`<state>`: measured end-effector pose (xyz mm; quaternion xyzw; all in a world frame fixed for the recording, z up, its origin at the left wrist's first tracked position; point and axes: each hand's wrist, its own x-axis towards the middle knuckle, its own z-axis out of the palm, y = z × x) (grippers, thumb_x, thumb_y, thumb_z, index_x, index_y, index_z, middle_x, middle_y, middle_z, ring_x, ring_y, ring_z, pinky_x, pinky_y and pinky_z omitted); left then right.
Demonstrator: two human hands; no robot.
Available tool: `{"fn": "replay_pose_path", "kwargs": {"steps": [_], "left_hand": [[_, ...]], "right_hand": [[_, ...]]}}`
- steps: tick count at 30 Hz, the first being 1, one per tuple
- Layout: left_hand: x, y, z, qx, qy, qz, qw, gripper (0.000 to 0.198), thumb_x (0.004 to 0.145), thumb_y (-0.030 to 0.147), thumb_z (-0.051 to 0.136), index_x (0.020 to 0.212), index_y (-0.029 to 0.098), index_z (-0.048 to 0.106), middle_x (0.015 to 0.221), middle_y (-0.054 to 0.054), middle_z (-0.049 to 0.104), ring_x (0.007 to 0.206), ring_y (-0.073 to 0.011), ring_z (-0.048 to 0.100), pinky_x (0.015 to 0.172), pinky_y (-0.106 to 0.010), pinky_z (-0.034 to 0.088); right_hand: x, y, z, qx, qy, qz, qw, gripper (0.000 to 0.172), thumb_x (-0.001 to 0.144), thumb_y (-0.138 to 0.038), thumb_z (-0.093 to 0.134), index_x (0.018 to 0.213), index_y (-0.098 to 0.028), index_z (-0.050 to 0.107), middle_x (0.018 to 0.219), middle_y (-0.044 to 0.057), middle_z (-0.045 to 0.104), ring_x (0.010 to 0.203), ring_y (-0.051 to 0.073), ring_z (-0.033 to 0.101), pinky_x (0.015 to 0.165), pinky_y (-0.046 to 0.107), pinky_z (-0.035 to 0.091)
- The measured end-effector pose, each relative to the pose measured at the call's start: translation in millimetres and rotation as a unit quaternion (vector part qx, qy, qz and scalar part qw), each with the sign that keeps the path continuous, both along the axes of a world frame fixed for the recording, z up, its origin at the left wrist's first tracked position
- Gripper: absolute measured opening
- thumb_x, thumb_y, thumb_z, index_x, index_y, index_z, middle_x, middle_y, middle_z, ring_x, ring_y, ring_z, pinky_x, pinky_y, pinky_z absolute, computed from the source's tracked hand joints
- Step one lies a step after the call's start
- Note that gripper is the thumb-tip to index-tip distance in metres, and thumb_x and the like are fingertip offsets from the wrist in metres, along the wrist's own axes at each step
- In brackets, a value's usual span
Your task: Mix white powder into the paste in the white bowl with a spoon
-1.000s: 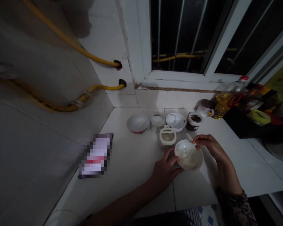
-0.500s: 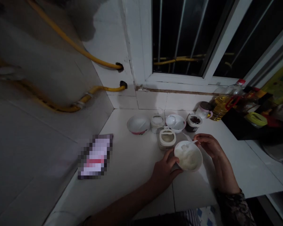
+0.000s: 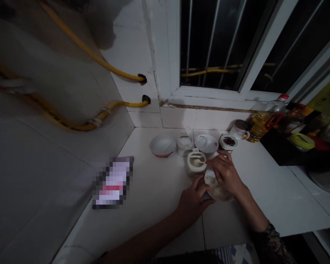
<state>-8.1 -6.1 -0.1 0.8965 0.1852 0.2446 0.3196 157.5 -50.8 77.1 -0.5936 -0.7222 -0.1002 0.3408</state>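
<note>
Spoon [image 3: 198, 161] pinched in right fingers [image 3: 213, 163], tip at jar [image 3: 196, 169], left fingers [image 3: 202, 189] clamping bowl [image 3: 209, 174]

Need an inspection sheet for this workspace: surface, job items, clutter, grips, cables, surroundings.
Surface: white counter, seams visible.
Job items: held bowl with whitish contents; white spoon at the mouth of the front jar.
Clutter: red-patterned bowl, clear jar, back bowl, dark-filled jar, mug, oil bottle; pixelated item at left, unreadable.
Grips: left grip on the held bowl's side; right grip pinches the spoon.
Cables: none certain; two yellow lines enter wall holes, cable or hose unclear.
Surroundings: dim light, tiled wall, barred window, dark outside.
</note>
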Motion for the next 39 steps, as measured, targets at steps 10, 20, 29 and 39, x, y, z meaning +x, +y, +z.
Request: {"fn": "replay_pose_path", "kwargs": {"steps": [10, 20, 29, 39], "left_hand": [[-1.2, 0.0, 3.2, -0.009, 0.006, 0.001, 1.0, 0.025, 0.075, 0.03, 0.073, 0.094, 0.023, 0.059, 0.132, -0.007, 0.048, 0.099, -0.022, 0.064, 0.077, -0.034, 0.056], [-1.4, 0.7, 1.2, -0.014, 0.008, 0.003, 1.0, 0.025, 0.073, 0.026, 0.075, 0.093, 0.023, 0.06, 0.131, -0.007, 0.048, 0.101, -0.0222, 0.062, 0.075, -0.033, 0.056], [-1.2, 0.2, 0.6, -0.011, 0.007, 0.005, 1.0, 0.027, 0.073, 0.025, 0.075, 0.094, 0.022, 0.059, 0.131, -0.008, 0.048, 0.093, -0.0201, 0.065, 0.072, -0.032, 0.056], [-2.0, 0.6, 1.7, -0.004, 0.004, -0.003, 1.0, 0.027, 0.073, 0.025, 0.075, 0.094, 0.023, 0.059, 0.131, -0.008, 0.048, 0.089, -0.0194, 0.065, 0.072, -0.033, 0.056]], "right_hand": [[8.6, -16.7, 2.2, 0.022, 0.177, -0.038, 0.983, 0.016, 0.087, -0.02, 0.05, 0.085, -0.023, 0.066, 0.069, 0.001, 0.067, 0.073, 0.018, 0.059, 0.093, 0.042, 0.038], [40.8, -33.3, -0.7, -0.211, 0.31, -0.099, 0.922, 0.024, 0.086, -0.035, 0.05, 0.078, -0.019, 0.065, 0.061, 0.0, 0.057, 0.067, 0.017, 0.054, 0.068, 0.029, 0.04], [26.7, -26.1, -2.6, -0.238, 0.269, -0.07, 0.93, 0.019, 0.082, -0.027, 0.049, 0.074, -0.02, 0.064, 0.061, 0.001, 0.06, 0.074, 0.019, 0.054, 0.072, 0.031, 0.039], [39.0, -23.8, -0.9, -0.263, 0.509, -0.079, 0.816, 0.017, 0.068, -0.033, 0.059, 0.07, -0.016, 0.064, 0.05, -0.003, 0.051, 0.051, 0.013, 0.047, 0.059, 0.028, 0.036]]}}
